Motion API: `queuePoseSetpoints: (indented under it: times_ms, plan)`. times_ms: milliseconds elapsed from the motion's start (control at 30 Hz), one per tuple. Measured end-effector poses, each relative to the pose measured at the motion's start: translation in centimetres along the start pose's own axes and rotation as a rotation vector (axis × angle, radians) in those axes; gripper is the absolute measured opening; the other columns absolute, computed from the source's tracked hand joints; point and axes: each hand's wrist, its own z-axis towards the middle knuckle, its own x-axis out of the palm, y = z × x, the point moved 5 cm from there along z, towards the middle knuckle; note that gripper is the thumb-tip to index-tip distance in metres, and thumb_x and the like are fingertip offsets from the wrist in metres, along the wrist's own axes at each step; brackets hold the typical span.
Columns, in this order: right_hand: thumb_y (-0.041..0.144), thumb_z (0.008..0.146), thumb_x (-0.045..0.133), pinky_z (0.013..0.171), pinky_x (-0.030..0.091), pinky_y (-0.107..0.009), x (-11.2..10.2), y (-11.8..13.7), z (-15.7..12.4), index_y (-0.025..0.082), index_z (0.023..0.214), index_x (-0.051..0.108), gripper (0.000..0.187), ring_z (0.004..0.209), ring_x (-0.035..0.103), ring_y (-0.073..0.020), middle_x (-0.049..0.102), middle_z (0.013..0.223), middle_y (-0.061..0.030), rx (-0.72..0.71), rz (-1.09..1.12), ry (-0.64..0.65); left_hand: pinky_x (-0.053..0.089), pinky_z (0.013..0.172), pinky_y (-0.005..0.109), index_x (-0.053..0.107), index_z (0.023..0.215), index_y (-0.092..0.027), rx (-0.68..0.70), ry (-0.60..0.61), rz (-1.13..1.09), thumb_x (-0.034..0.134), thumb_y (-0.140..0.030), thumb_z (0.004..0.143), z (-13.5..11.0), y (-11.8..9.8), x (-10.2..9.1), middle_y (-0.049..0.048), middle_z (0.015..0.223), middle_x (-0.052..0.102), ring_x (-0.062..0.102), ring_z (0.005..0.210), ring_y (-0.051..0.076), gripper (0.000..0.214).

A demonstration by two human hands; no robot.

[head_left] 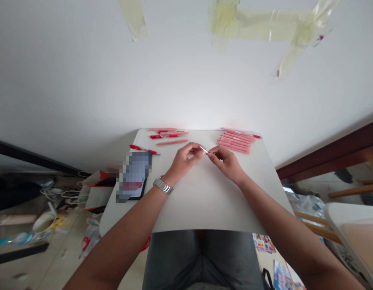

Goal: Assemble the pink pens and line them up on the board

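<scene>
Above the middle of the white table (201,201), my left hand (188,155) and my right hand (224,158) meet with closed fingertips. Between them is a short, thin white stick-like piece (204,150), pinched from both sides; its exact kind is too small to tell. Past my left hand lie a loose pink pen barrel (172,142) and red pens (165,136) among more pink barrels. Beyond my right hand, several pink barrels (236,141) rest side by side in a row, with a red-tipped piece (257,136) sticking out behind them.
A phone (134,177), partly pixelated, lies on the table's left side, with another red pen (144,149) above it. The table's far edge meets a white wall (186,72) bearing yellowed tape. Boxes and cables are on the floor at left; a white chair (352,213) stands at right.
</scene>
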Motion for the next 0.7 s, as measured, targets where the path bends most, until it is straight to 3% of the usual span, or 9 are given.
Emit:
queuePoseSetpoints:
  times_ms: [367,700]
  plan:
    - [0.059,0.098,0.068,0.063,0.044,-0.029,0.22,0.39,-0.04,0.021,0.096,0.069,0.038,0.067,0.055,-0.0133,0.064,0.08,-0.0008,0.008,0.017,0.003,0.055,0.083,0.029,0.072,0.103,-0.018,-0.025,0.021,-0.012,0.076,-0.043,0.094,-0.13,0.34,0.25,0.0072,0.103,0.074,0.067,0.091,0.017,0.027]
    - [0.062,0.096,0.068,0.064,0.046,-0.03,0.12,0.09,-0.06,0.021,0.097,0.071,0.041,0.067,0.056,-0.0141,0.067,0.081,-0.0017,0.044,0.001,0.01,0.053,0.069,0.025,0.069,0.1,-0.019,-0.037,-0.025,-0.059,0.075,-0.045,0.094,0.03,-0.15,0.12,0.0035,0.093,0.07,0.063,0.075,0.013,0.028]
